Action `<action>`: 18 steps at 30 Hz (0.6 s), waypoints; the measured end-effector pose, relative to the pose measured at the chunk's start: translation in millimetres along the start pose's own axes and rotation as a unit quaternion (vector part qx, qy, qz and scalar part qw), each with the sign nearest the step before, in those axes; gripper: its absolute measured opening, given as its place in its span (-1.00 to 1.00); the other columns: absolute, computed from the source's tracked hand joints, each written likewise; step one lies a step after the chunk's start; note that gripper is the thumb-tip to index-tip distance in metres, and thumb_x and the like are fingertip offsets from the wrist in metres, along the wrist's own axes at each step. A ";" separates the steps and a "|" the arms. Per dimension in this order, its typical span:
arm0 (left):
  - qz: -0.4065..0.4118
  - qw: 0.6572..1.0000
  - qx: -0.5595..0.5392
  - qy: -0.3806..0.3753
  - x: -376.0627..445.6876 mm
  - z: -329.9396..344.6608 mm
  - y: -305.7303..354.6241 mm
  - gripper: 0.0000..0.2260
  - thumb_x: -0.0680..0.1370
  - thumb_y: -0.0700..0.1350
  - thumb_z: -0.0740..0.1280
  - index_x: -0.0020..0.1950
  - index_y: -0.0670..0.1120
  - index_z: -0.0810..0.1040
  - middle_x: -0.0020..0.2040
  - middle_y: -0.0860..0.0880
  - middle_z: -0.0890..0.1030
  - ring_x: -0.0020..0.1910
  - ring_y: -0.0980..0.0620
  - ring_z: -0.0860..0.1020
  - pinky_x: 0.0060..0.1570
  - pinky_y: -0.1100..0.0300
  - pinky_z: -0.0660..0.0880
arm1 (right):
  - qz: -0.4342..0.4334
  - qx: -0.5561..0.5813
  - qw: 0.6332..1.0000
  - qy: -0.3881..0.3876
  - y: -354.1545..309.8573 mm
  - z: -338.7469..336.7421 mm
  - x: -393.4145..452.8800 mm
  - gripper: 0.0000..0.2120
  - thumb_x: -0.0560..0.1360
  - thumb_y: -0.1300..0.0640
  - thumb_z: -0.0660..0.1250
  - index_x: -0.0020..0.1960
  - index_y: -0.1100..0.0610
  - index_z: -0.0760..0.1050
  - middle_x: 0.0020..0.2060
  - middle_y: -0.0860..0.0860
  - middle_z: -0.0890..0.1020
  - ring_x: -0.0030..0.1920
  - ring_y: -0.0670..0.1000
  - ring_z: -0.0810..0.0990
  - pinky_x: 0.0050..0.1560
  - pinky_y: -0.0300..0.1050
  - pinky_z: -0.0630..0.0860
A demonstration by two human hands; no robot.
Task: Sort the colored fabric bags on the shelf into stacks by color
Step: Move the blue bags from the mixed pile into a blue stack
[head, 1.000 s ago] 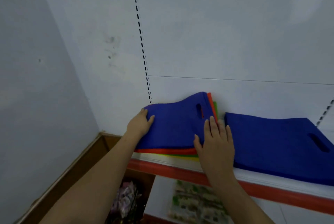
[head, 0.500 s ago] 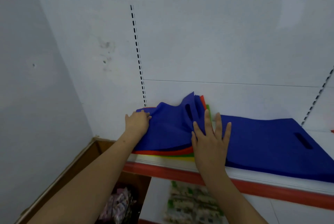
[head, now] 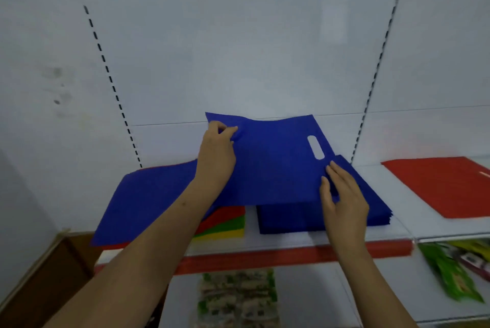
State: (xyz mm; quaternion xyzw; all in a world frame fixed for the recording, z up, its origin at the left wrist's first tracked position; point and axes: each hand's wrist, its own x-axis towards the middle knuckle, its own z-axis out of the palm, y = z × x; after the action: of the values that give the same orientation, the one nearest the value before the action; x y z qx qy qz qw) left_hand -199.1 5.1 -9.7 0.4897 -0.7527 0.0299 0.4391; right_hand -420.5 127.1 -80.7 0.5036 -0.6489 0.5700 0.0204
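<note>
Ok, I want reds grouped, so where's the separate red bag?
Head view, far right: the red bag lies flat on the shelf, right of the blue stack.

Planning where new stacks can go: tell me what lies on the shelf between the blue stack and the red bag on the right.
Nothing: the head view shows bare white shelf between the blue stack and the red bag.

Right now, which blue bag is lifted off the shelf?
The blue bag with the handle cutout, pinched by the left hand and right hand. The other blue bags lie flat: left pile, blue stack.
</note>
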 end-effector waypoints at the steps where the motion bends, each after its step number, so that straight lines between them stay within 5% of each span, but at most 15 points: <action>1: 0.010 1.000 -0.008 -0.004 0.0 10.5 10.1 -0.65 0.57 -0.38 0.25 0.33 -0.20 0.53 0.18 -0.11 0.45 0.04 -0.01 0.49 0.06 0.14 0.51 | 0.000 -0.014 1.000 0.004 11.4 -7.7 4.4 -0.66 0.61 0.13 0.27 0.37 0.16 0.50 0.35 -0.02 0.52 0.32 -0.09 0.46 0.31 -0.25 0.31; 6: 0.004 0.998 -0.027 -0.052 -7.0 53.6 45.7 -0.60 0.54 -0.41 0.26 0.34 -0.15 0.53 0.30 -0.09 0.39 0.22 -0.04 0.42 0.11 0.27 0.39 | 0.015 -0.064 0.998 -0.016 63.1 -30.1 19.0 -0.65 0.61 0.23 0.25 0.39 0.20 0.48 0.37 0.03 0.50 0.33 0.00 0.48 0.34 -0.23 0.29; 9: -0.008 0.994 0.018 -0.105 -20.3 75.6 57.2 -0.50 0.56 -0.37 0.24 0.49 -0.12 0.35 0.50 -0.12 0.21 0.37 -0.09 0.33 0.21 0.15 0.44 | 0.018 -0.074 0.996 -0.057 89.1 -28.4 20.3 -0.61 0.62 0.23 0.24 0.44 0.20 0.42 0.43 0.02 0.43 0.39 0.01 0.42 0.37 -0.19 0.28; 13: -0.077 0.941 0.149 -0.295 -52.3 110.2 56.7 -0.38 0.64 -0.18 0.22 0.63 -0.05 -0.01 0.60 -0.21 -0.18 0.55 -0.33 0.00 0.35 0.04 0.36 | 0.003 -0.165 0.976 -0.142 124.1 -22.1 16.3 -0.56 0.60 0.19 0.29 0.46 0.19 0.39 0.50 0.03 0.32 0.51 0.07 0.25 0.49 -0.04 0.21; 16: -0.149 0.892 0.190 -0.381 -69.9 122.4 50.7 -0.49 0.67 0.01 0.12 0.58 -0.12 0.11 0.58 -0.32 -0.17 0.54 -0.39 -0.01 0.45 -0.12 0.24 | -0.017 -0.268 0.954 -0.134 137.9 -19.4 15.4 -0.53 0.55 0.04 0.32 0.43 0.14 0.44 0.51 0.10 0.31 0.52 0.18 0.21 0.48 0.13 0.23; 18: -0.168 0.892 0.191 -0.373 -73.0 122.5 47.9 -0.55 0.68 0.04 0.08 0.50 -0.15 0.22 0.56 -0.35 -0.06 0.50 -0.34 0.14 0.42 -0.11 0.26 | 0.017 -0.306 0.944 -0.121 137.1 -19.8 17.5 -0.41 0.51 -0.04 0.36 0.48 0.11 0.36 0.51 0.16 0.29 0.50 0.23 0.22 0.48 0.15 0.17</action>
State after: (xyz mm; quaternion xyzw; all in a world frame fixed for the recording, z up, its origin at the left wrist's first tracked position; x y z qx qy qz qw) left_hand -303.2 23.6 -116.7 0.6584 -0.7474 -0.0859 0.0225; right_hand -532.7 109.5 -161.9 0.5272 -0.7982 0.2786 0.0853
